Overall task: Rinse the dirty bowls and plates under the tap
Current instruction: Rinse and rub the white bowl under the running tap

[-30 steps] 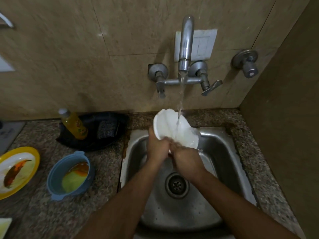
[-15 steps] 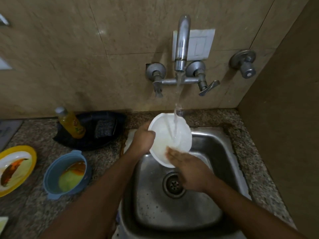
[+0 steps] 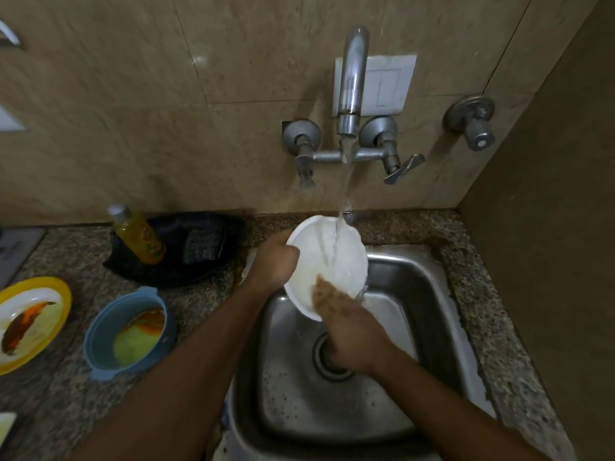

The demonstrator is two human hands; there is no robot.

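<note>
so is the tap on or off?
On. A stream runs from the tap into the white bowl held over the sink.

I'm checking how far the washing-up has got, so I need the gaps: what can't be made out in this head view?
- Right hand: fingertips motion-blurred against the white bowl, so contact is unclear.
- White bowl: underside faces away; left hand covers its left rim.
- Pale item at the left edge: cut off, unidentifiable.
- Yellow plate: partly cropped by the left edge.
- Bottle label: too small to read.
</note>
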